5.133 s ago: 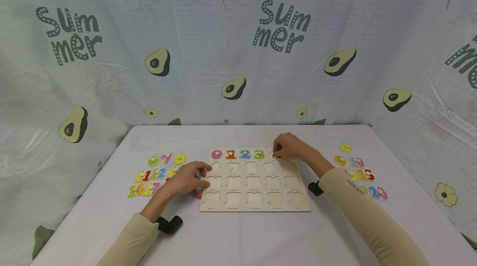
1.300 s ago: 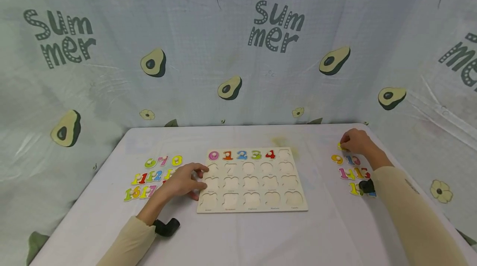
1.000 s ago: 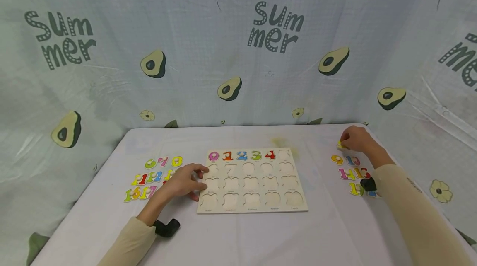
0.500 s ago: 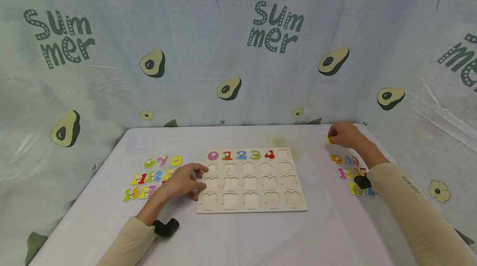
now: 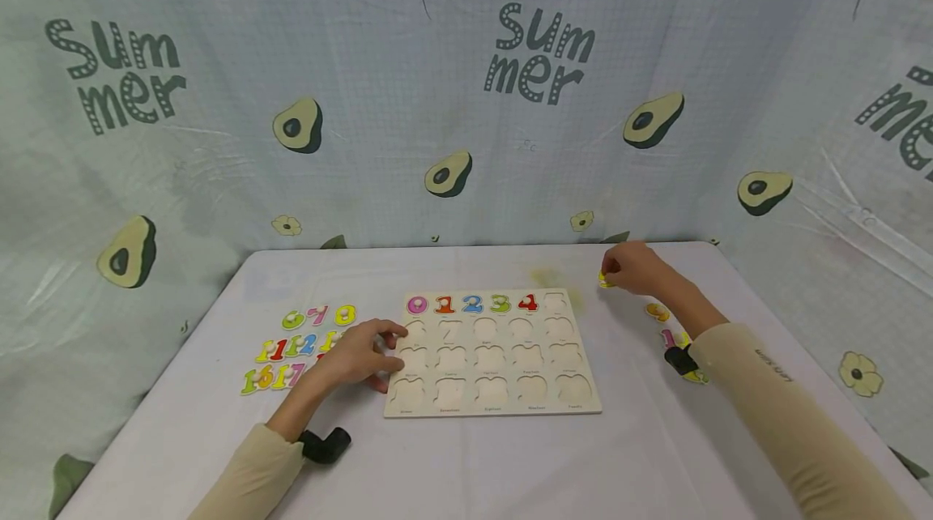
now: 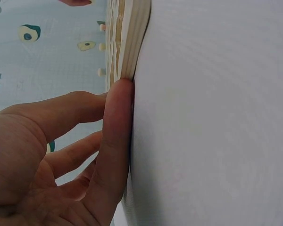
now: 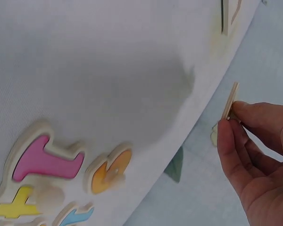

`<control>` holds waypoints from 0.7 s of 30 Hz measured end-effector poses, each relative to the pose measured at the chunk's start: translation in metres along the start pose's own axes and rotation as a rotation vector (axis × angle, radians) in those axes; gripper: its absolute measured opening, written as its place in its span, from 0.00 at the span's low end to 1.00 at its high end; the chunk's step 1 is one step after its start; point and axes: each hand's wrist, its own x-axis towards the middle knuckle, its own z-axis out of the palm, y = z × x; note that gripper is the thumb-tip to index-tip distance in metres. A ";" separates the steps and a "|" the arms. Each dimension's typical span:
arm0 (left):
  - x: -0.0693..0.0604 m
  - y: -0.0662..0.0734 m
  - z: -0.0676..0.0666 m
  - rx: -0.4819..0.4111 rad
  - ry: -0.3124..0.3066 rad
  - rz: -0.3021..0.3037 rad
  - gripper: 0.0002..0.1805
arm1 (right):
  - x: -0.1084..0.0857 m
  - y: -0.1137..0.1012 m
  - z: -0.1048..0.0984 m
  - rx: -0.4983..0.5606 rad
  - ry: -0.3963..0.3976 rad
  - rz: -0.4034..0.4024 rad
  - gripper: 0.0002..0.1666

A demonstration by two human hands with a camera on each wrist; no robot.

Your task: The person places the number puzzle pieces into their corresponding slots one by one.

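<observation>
Five coloured numbers [image 5: 472,304], 0 to 4, sit in the top row of the wooden board [image 5: 470,409] in the head view; the recess [image 5: 555,303] at the right end of that row holds no piece. The right hand [image 5: 636,267] pinches a yellow piece [image 5: 604,280] above the surface [image 5: 510,471], between the board and the loose numbers on the right [image 5: 658,311], some of which the forearm hides. The left hand [image 5: 359,354] rests at the board's left edge, fingers relaxed, beside the loose numbers on the left [image 5: 294,375]. The step in hand looks like the transfer of the yellow piece to the board; its digit cannot be read, though 5 would suit the run.

From the left wrist, one straight finger [image 6: 118,113] touches the board's side edge. No loose piece is held there; the contact seems meant to steady the board.

From the right wrist, thumb and fingers close on the yellow piece, seen edge-on. A pink number [image 7: 47,162] and an orange number [image 7: 111,172] lie well apart from it. The next move calls for levelling the piece, matching its outline to the bare top-row recess, and pressing it in.
</observation>
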 end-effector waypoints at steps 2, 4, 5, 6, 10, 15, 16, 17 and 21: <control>0.000 0.000 0.000 0.000 0.001 -0.002 0.27 | 0.002 -0.007 0.002 0.004 0.001 -0.025 0.03; -0.001 0.001 0.000 0.001 0.001 -0.003 0.27 | 0.003 -0.014 0.003 0.009 0.002 -0.042 0.03; -0.001 0.001 0.000 0.002 0.001 -0.003 0.27 | 0.003 -0.017 0.004 0.012 0.000 -0.048 0.03; -0.001 0.001 0.000 0.003 0.001 -0.003 0.27 | 0.004 -0.021 0.005 0.014 -0.002 -0.055 0.03; -0.001 0.002 0.000 0.004 0.002 0.001 0.27 | 0.006 -0.033 0.009 0.019 -0.024 -0.074 0.03; -0.001 0.001 0.000 0.004 -0.003 0.007 0.27 | 0.013 -0.045 0.016 0.003 -0.068 -0.056 0.03; -0.001 0.001 0.000 0.004 -0.004 0.008 0.27 | 0.015 -0.047 0.018 0.005 -0.074 -0.050 0.03; -0.002 0.001 0.000 0.003 -0.004 0.008 0.27 | 0.016 -0.048 0.019 0.004 -0.081 -0.044 0.03; -0.002 0.001 0.000 0.006 -0.001 0.009 0.27 | 0.020 -0.054 0.025 0.000 -0.097 -0.045 0.03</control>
